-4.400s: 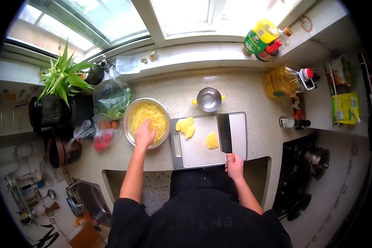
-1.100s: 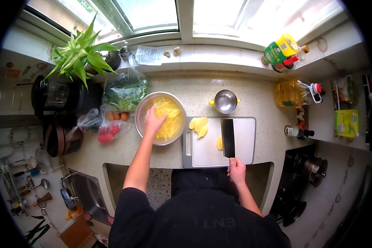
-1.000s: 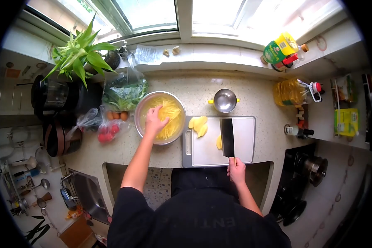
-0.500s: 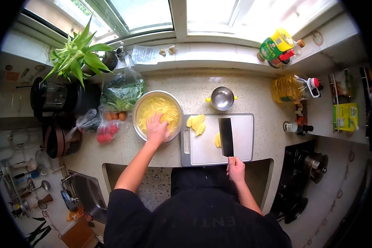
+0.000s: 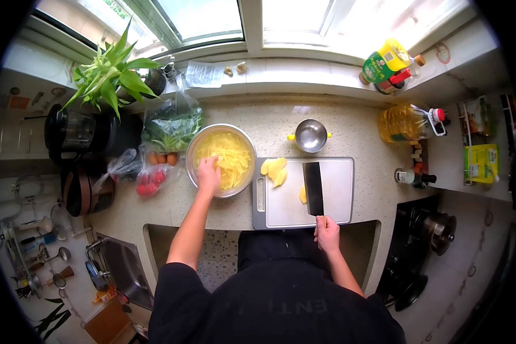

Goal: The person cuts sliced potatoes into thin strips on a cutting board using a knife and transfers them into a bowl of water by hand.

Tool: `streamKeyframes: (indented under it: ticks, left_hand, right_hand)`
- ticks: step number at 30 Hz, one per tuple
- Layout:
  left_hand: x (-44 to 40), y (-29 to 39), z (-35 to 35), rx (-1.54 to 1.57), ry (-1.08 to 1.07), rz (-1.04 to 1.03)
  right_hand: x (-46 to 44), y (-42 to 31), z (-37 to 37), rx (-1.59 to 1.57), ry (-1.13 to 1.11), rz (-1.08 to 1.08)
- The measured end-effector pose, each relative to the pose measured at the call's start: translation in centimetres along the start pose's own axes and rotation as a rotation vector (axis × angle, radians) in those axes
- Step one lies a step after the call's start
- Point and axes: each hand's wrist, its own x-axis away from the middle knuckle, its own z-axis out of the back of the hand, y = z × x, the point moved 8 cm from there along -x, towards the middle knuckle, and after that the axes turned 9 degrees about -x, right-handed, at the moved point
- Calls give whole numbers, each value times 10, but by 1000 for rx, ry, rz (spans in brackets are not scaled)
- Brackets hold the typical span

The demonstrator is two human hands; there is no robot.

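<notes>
My left hand [image 5: 208, 175] is over the left side of a metal bowl [image 5: 250, 182] full of pale yellow potato shreds [image 5: 233, 157]. Its fingers are drawn together at the shreds, and whether anything is between them cannot be made out. My right hand [image 5: 327, 234] is closed round the handle of a cleaver [image 5: 313, 189], whose dark blade lies over the white cutting board [image 5: 338, 192]. A few potato slices [image 5: 276, 171] rest at the board's upper left. Another potato piece [image 5: 303, 194] shows beside the blade, partly covered by it.
Behind the board stands a small metal cup [image 5: 311, 136] with yellow handles. Left of the bowl are bagged greens [image 5: 172, 129], eggs [image 5: 161, 158] and a bag of red vegetables [image 5: 150, 182]. An oil jug [image 5: 400, 123] stands at right, near a stove [image 5: 410, 246]; a sink [image 5: 126, 266] is at lower left.
My left hand has drawn back towards the bowl's near left side, and its spread fingers have come together. More shreds show. My right hand and the cleaver have stayed on the board.
</notes>
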Motion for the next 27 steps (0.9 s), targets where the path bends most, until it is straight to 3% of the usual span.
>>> streamKeyframes:
  ticks: [4,7,10,13,22,25,27]
  left_hand:
    - [-11,0,11,139,89,50]
    - [-9,21,20,-58,201,-131]
    - [1,38,12,-326,201,-287]
    - [6,43,-11,-350,-11,-335]
    - [28,74,4,-413,55,-367]
    - [49,104,21,-215,198,-405]
    - [73,141,22,-48,162,-499]
  right_hand:
    - [1,-1,0,1,-10,-7]
    - [0,3,3,-9,-2,-9]
    - [0,7,8,-13,16,-17]
    - [2,7,12,-5,29,-14]
    - [6,6,22,-17,46,16]
    - [9,9,35,0,76,53]
    - [12,10,45,9,107,59]
